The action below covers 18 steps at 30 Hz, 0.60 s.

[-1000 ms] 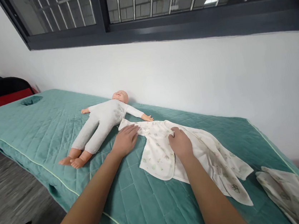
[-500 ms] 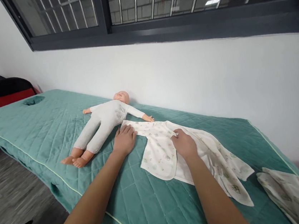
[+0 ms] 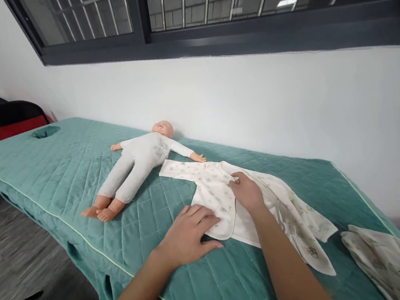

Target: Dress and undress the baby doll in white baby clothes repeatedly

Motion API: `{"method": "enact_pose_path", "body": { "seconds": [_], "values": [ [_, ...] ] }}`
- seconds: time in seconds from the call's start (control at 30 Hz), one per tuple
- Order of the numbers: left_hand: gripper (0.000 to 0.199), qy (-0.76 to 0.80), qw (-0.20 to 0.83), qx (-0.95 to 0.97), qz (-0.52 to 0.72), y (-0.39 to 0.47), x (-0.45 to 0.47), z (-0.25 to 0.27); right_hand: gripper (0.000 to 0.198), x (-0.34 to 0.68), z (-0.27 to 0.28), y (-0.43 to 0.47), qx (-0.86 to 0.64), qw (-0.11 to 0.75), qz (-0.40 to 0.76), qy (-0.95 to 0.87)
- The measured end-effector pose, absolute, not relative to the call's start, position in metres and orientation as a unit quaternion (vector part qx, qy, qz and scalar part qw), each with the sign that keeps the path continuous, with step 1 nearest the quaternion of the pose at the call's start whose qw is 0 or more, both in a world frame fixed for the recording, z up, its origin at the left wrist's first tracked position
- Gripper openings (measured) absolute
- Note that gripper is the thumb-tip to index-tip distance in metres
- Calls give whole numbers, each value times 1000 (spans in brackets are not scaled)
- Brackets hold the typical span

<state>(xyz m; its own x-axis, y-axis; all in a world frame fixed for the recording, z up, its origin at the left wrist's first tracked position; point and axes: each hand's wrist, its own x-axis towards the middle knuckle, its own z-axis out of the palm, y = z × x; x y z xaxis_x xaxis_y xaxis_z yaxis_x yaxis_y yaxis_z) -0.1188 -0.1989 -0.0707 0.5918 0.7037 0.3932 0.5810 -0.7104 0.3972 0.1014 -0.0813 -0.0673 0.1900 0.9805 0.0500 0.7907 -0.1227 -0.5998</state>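
Observation:
A white baby shirt [image 3: 209, 185] with a small printed pattern lies spread on the green quilted bed cover, its front partly opened out. My right hand [image 3: 247, 192] pinches the edge of the shirt's front near the neckline. Over the lower left corner of the shirt hovers or rests my left hand [image 3: 192, 235], fingers apart and thumb out; whether it presses the cloth I cannot tell. A baby doll [image 3: 139, 159] in white clothing lies on its back beyond the shirt's left sleeve, one hand close to the shirt.
The green bed cover [image 3: 63, 185] runs along a white wall under a barred window [image 3: 204, 0]. A folded patterned cloth [image 3: 389, 258] lies at the right end. The bed has a round hole [image 3: 45, 132] at far left, near black and red chairs [image 3: 9, 121].
My left hand has left the shirt's left sleeve and come down and right to the shirt's lower corner. My right hand keeps its pinch in the same place.

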Motion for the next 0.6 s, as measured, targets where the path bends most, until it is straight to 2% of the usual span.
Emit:
{"method": "enact_pose_path", "body": {
  "seconds": [0.13,0.2,0.3,0.37,0.43,0.5,0.6],
  "values": [
    [19,398,144,851,310,-191,-119,-75,38,98,-66,-77,-696,307,227,-608],
    [20,462,210,764,397,-185,-122,-79,45,93,-64,-76,-643,354,277,-620],
    [16,577,274,531,557,-178,-129,-85,51,84,-67,-76,-503,438,387,-637],
    [17,603,245,429,626,-176,-133,-89,45,82,-73,-76,-464,449,393,-654],
    [30,602,186,408,660,-175,-136,-93,36,82,-81,-76,-494,426,341,-677],
    [34,597,124,442,659,-176,-136,-96,32,84,-87,-76,-521,404,295,-691],
    [26,578,68,532,615,-176,-133,-98,28,82,-90,-78,-530,378,258,-714]
  ]
}}
